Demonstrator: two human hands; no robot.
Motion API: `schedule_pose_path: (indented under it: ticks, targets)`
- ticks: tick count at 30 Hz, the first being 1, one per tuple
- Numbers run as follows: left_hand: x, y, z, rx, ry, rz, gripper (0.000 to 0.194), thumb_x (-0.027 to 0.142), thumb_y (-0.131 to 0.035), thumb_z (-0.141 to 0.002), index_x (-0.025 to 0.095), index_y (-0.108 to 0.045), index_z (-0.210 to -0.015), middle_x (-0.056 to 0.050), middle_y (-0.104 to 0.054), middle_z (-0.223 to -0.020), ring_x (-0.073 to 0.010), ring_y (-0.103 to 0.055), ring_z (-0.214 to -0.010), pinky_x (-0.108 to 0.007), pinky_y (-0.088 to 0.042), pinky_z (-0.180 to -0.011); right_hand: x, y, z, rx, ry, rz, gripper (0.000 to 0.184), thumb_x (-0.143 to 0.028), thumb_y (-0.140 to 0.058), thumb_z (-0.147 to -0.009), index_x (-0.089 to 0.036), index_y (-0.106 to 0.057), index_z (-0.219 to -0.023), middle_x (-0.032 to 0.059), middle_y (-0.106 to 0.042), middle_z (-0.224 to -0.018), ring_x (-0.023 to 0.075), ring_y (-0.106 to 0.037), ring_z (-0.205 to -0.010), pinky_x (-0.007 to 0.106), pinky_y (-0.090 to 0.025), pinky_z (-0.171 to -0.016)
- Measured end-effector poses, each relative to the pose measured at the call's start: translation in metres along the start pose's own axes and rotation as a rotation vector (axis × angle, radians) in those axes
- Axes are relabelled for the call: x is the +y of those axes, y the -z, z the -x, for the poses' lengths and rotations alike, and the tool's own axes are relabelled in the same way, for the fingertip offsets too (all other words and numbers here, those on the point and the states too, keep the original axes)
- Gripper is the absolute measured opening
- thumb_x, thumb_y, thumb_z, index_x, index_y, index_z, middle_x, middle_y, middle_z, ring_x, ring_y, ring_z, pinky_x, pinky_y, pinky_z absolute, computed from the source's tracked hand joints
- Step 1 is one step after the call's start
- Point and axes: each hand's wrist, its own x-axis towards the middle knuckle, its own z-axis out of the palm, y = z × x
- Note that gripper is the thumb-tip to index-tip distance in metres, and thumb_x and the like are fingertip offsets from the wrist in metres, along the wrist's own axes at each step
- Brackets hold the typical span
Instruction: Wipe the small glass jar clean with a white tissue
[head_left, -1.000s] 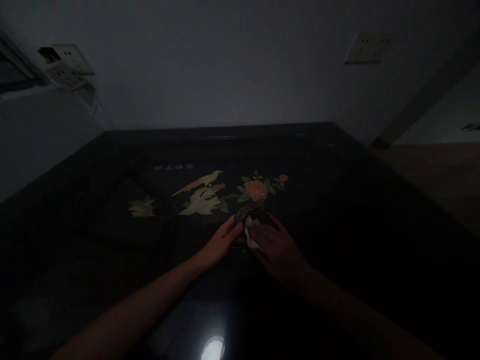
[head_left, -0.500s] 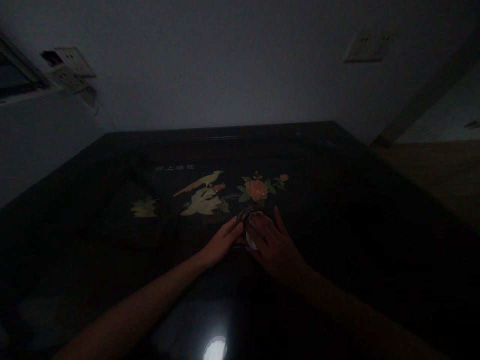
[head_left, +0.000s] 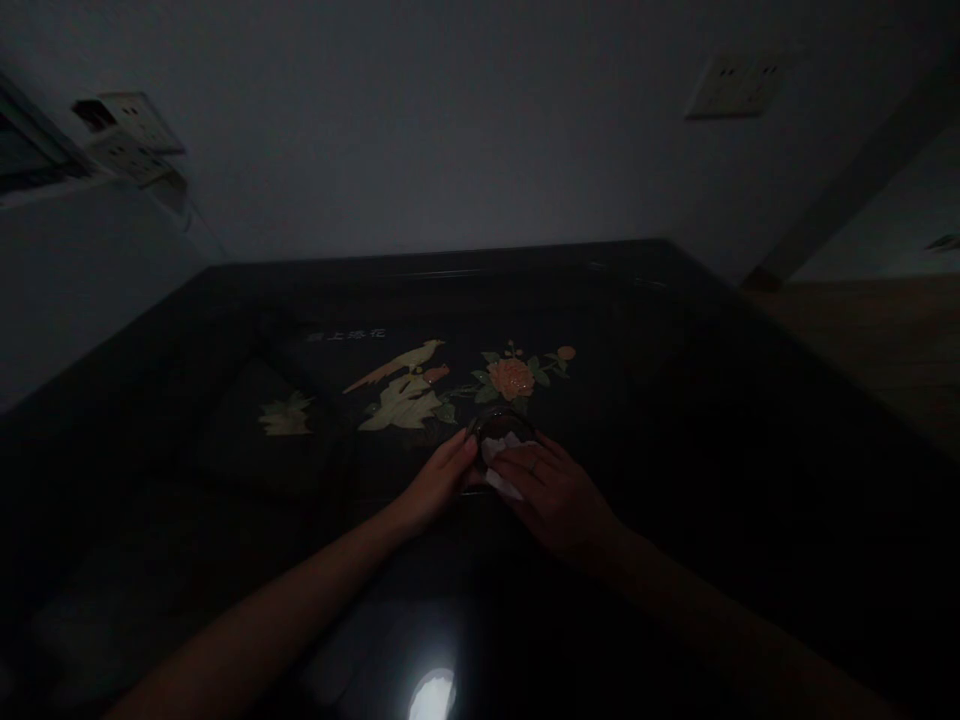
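A small round dark vessel with a shiny, glass-like rim (head_left: 498, 413) is between my hands, just below the inlaid flower. My left hand (head_left: 435, 488) grips its left side, thumb near the rim. My right hand (head_left: 561, 502) presses a crumpled white tissue (head_left: 504, 484) into the mouth of the vessel, fingers bent over it. The vessel's base and right side are hidden by my hands, and the dim light blurs its exact kind.
The glossy black table (head_left: 225, 560) bears an inlaid bird (head_left: 409, 358), a pink flower (head_left: 511, 379) and pale lettering. Behind it rises a wall (head_left: 450, 130) with sockets (head_left: 731, 85) at right and more at upper left. A lamp reflection (head_left: 433, 695) shines at the front.
My right hand's fingers have drawn in lower with the tissue, so more of the vessel's opening and the tissue show. The left hand keeps its hold. The view has shifted slightly.
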Motion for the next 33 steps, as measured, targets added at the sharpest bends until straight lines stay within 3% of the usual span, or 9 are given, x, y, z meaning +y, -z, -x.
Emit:
schedule_pose_path:
  ticks: [3, 9, 13, 19, 25, 29, 33]
  targets:
    - [-0.001, 0.000, 0.000, -0.001, 0.000, -0.006, 0.050, 0.044, -0.066, -0.079, 0.017, -0.060, -0.121, -0.010, -0.067, -0.110, -0.0221, -0.062, -0.098, -0.029, -0.047, -0.080, -0.002, -0.001, 0.001, -0.005, 0.003, 0.123, 0.028, -0.013, -0.046, -0.090, -0.012, -0.066, -0.109, 0.0128, -0.071, -0.104, 0.0233, -0.064, -0.099, 0.046, -0.046, -0.097]
    - [-0.002, 0.001, -0.001, -0.004, -0.009, -0.012, 0.052, 0.046, -0.065, -0.080, 0.019, -0.058, -0.124, -0.012, -0.062, -0.121, -0.0243, -0.059, -0.104, -0.033, -0.047, -0.084, -0.009, -0.006, 0.003, -0.011, -0.067, 0.271, 0.037, -0.016, -0.046, -0.091, -0.008, -0.056, -0.125, 0.0172, -0.058, -0.130, 0.0276, -0.051, -0.124, 0.052, -0.040, -0.103]
    - [-0.002, 0.001, 0.000, -0.016, 0.013, -0.036, 0.053, 0.048, -0.065, -0.079, 0.020, -0.058, -0.124, -0.011, -0.061, -0.122, -0.0251, -0.058, -0.106, -0.033, -0.047, -0.085, -0.007, -0.008, 0.001, -0.018, -0.082, 0.219, 0.043, -0.026, -0.045, -0.094, -0.008, -0.048, -0.133, 0.0159, -0.053, -0.136, 0.0274, -0.047, -0.128, 0.057, -0.033, -0.108]
    - [-0.005, 0.007, -0.001, -0.053, 0.018, -0.029, 0.053, 0.049, -0.064, -0.079, 0.019, -0.059, -0.122, -0.010, -0.063, -0.117, -0.0235, -0.059, -0.105, -0.030, -0.048, -0.084, -0.003, 0.001, -0.003, -0.040, 0.004, -0.007, 0.041, -0.029, -0.045, -0.095, -0.014, -0.049, -0.132, 0.0127, -0.059, -0.131, 0.0237, -0.050, -0.125, 0.059, -0.021, -0.112]
    - [-0.004, 0.008, -0.001, -0.080, 0.003, -0.030, 0.053, 0.051, -0.060, -0.081, 0.016, -0.059, -0.121, -0.011, -0.066, -0.109, -0.0230, -0.063, -0.097, -0.031, -0.048, -0.082, -0.004, 0.008, -0.005, -0.029, 0.003, -0.127, 0.029, -0.026, -0.047, -0.093, -0.017, -0.059, -0.118, 0.0086, -0.069, -0.114, 0.0206, -0.061, -0.108, 0.051, -0.031, -0.109]
    - [0.002, 0.000, 0.001, -0.071, -0.003, -0.038, 0.055, 0.050, -0.061, -0.081, 0.016, -0.057, -0.124, -0.011, -0.066, -0.109, -0.0227, -0.062, -0.096, -0.029, -0.048, -0.079, -0.006, 0.005, -0.003, -0.010, -0.003, 0.024, 0.022, -0.024, -0.051, -0.091, -0.014, -0.065, -0.106, 0.0080, -0.072, -0.100, 0.0214, -0.065, -0.096, 0.051, -0.033, -0.108]
    - [0.002, 0.001, 0.001, -0.054, 0.004, -0.069, 0.057, 0.051, -0.062, -0.079, 0.015, -0.058, -0.122, -0.011, -0.066, -0.110, -0.0232, -0.062, -0.097, -0.031, -0.047, -0.082, -0.010, 0.002, -0.002, 0.030, -0.029, 0.182, 0.032, -0.029, -0.053, -0.091, -0.009, -0.062, -0.113, 0.0140, -0.069, -0.110, 0.0260, -0.061, -0.108, 0.052, -0.034, -0.107]
